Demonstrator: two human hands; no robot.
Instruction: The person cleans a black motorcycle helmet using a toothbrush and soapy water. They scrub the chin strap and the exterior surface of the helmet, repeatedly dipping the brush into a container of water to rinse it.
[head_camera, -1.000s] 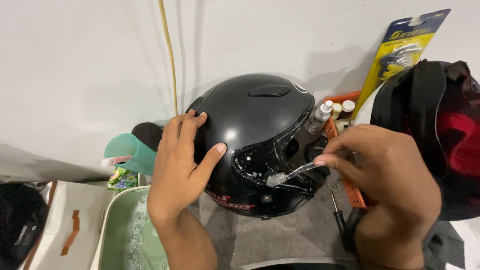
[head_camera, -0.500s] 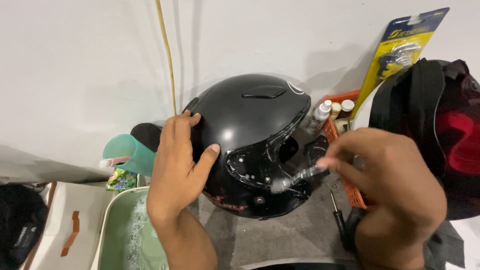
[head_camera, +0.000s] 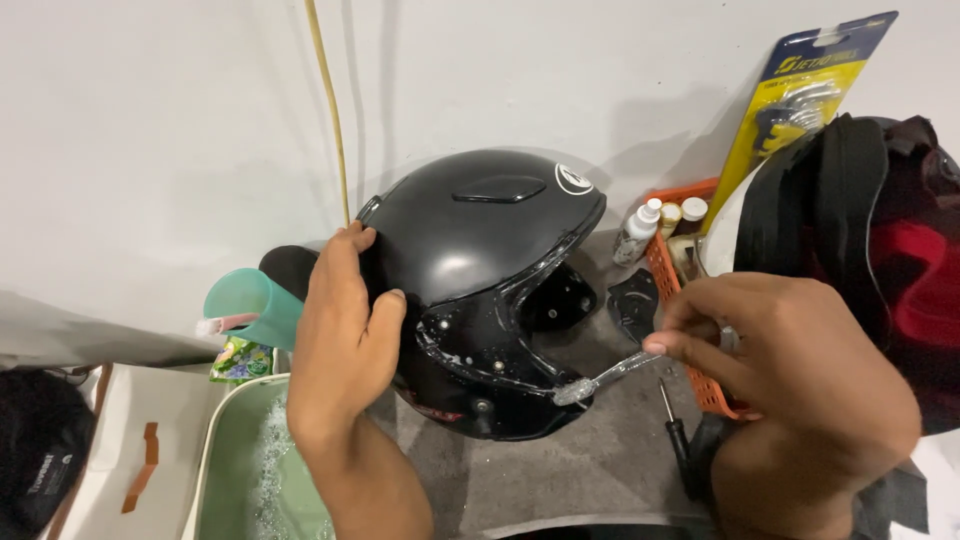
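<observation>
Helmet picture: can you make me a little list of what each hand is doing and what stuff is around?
left hand: the left hand rests flat on the side of the black helmet
right hand: the right hand pinches a clear toothbrush, bristles at the helmet's lower edge
helmet: upright on a grey mat, wet spots on its side
below left: green basin with soapy water
behind left hand: teal cup
right: orange basket with small bottles; screwdriver on the mat

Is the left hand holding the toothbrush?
No, the left hand rests on the black helmet; the right hand holds the toothbrush.
</observation>
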